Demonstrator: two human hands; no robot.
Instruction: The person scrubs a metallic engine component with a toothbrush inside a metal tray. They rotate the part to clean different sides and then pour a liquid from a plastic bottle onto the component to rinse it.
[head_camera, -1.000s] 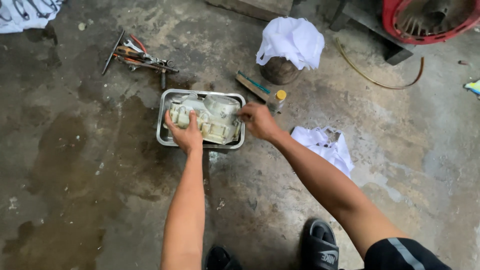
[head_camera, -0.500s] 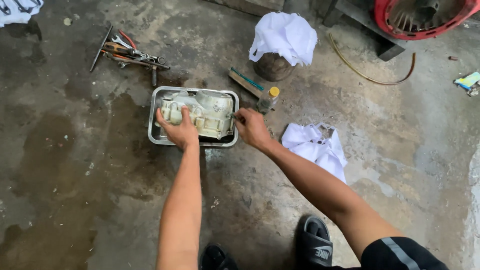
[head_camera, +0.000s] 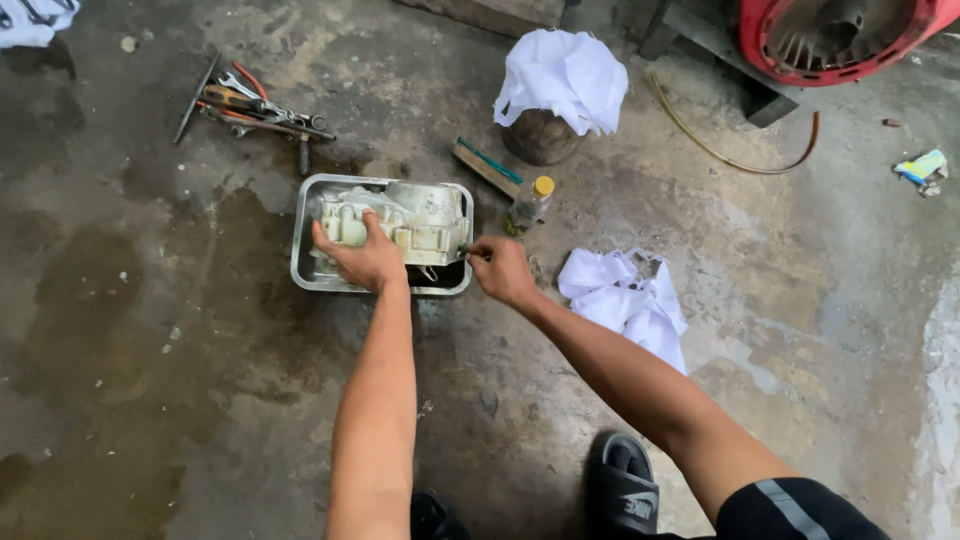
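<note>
On the concrete floor (head_camera: 150, 330), a metal tray (head_camera: 305, 270); in it, a cast engine part (head_camera: 415, 220). Left hand (head_camera: 360, 255) on the near left side of the part, inside the tray. Right hand (head_camera: 500, 270) just beside the right rim of the tray, fingers touching a small thing at the right end of the part. Behind the tray to the left, a pile of hand tools (head_camera: 255, 105). Behind it to the right, a small bottle (head_camera: 528, 205), lying beside a flat stick (head_camera: 485, 168). Further behind, a pot (head_camera: 535, 145) with a cloth (head_camera: 560, 75) on it. Right of the right hand, a crumpled cloth (head_camera: 625, 300). In the far right corner, a round machine housing (head_camera: 830, 40), a hose (head_camera: 740, 160) before it.
</note>
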